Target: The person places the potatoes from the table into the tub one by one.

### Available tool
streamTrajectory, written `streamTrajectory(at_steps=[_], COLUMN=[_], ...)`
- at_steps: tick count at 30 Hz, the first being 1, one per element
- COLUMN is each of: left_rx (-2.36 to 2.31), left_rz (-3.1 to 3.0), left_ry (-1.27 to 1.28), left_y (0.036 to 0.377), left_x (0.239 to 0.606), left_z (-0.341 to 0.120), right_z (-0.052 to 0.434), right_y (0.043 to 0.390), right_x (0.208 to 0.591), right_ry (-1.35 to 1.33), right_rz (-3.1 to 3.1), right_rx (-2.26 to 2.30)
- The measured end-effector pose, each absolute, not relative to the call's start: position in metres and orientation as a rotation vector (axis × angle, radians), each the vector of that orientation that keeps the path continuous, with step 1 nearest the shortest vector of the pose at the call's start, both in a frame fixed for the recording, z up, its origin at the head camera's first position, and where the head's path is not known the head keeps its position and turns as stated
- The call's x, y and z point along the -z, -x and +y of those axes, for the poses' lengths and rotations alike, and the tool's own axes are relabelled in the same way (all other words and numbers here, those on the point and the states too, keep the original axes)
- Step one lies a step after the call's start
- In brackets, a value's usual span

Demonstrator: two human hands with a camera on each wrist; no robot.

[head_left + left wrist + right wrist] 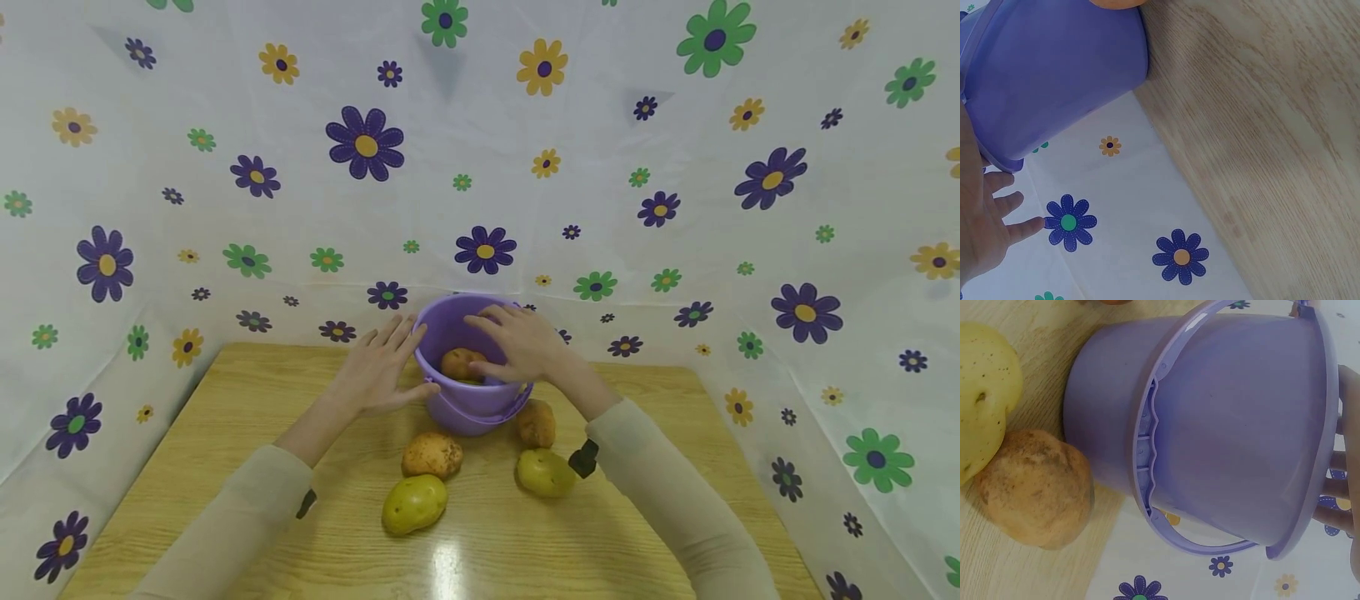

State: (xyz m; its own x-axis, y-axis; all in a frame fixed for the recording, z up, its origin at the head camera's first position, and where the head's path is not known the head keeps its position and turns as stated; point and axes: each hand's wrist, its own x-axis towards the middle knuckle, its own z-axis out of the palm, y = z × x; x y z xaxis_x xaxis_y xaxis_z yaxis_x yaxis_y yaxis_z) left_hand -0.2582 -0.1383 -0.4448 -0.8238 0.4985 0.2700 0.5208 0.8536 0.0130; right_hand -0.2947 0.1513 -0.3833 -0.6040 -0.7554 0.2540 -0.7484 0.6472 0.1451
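A purple bucket (468,408) stands upright on the wooden table, its handle hanging down at the front. Inside it lies a brown potato (459,363), with something yellowish partly hidden below. My left hand (375,371) is at the bucket's left rim, its fingers spread and fairly straight. Over the right side of the opening is my right hand (528,342), fingers loosely bent, with nothing seen in its grasp. In front of the bucket lie a brown potato (432,455) and a yellow potato (415,504) on the left, and another brown potato (536,423) and yellow potato (545,472) on the right.
The wooden table (300,533) extends around the bucket. A white cloth (420,208) printed with flowers rises behind it and along both sides. Dark straps show at both sleeve cuffs.
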Motion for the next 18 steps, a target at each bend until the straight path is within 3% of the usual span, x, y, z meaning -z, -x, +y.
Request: streamTrajectory(at_steps=[18], left_rx=[0.133], left_rz=[-2.767], left_ry=[0.780], left_y=[0.259], left_x=[0.447], left_z=[-0.138], right_z=[0.169], right_y=[0.275], right_x=[0.385], right_ry=[-1.185], right_rz=[-2.490], right_rx=[0.063])
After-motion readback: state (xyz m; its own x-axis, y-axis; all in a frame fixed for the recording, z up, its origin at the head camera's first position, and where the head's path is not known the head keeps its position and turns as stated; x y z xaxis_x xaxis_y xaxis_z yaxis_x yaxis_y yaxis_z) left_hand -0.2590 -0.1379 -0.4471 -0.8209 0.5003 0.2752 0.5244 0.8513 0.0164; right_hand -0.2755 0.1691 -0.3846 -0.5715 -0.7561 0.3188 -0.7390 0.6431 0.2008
